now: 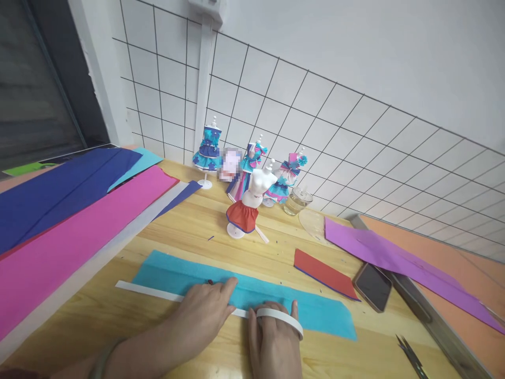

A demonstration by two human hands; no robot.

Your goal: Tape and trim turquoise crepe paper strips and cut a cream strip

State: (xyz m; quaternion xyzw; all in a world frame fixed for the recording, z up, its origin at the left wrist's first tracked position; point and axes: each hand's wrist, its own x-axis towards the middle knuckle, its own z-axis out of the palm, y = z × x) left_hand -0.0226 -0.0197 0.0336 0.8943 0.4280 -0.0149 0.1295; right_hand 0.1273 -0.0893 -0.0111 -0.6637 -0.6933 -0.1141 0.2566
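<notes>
A long turquoise sheet of crepe-like material [315,308] lies flat across the wooden table in front of me. Along its near edge runs a narrow white strip [148,291], passing under both hands and looping up over the right one. My left hand [205,316] rests on the strip and sheet, thumb and forefinger stretched out and apart. Close to its right, my right hand [274,337] has its fingers curled down on the strip at the sheet's edge; the fingertips are partly hidden. A small dark red bit shows by the left knuckles, too small to name.
Behind the sheet stands a small white mannequin [262,181] in a red skirt [242,217], with several dressed ones beyond. A glass [296,202], red piece [325,275], phone [374,287] and dark scissors-like tool [412,357] are rightward; coloured sheets [94,216] lie left.
</notes>
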